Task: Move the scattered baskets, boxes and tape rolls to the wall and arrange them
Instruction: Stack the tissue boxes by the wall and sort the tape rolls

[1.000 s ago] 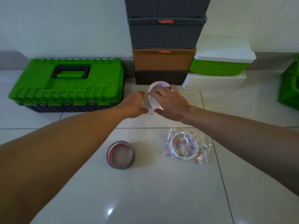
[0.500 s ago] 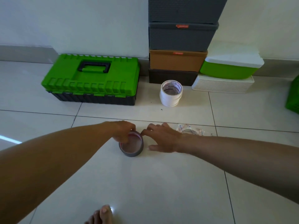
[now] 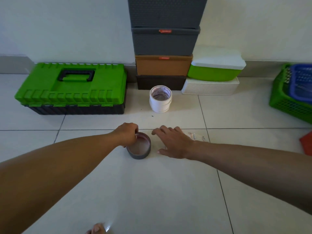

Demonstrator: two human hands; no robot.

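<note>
Tape rolls lie near your hands on the tiled floor (image 3: 152,191); your left hand (image 3: 126,135) grips the rim of the grey tape roll (image 3: 138,147), fingers hooked over its far edge; your right hand (image 3: 173,142) is spread flat and released, just right of that roll, covering most of a wrapped tape roll (image 3: 194,136) whose plastic peeks out past your wrist; beyond both hands stands a stack of white tape rolls (image 3: 160,99), close to the wall; left of it sits the green toolbox (image 3: 72,88); behind it rise stacked boxes (image 3: 163,53); further right, a green and white box (image 3: 216,70) tops a white basket (image 3: 209,86); far right, a green basket (image 3: 287,97) holds a blue basket (image 3: 302,80).
</note>
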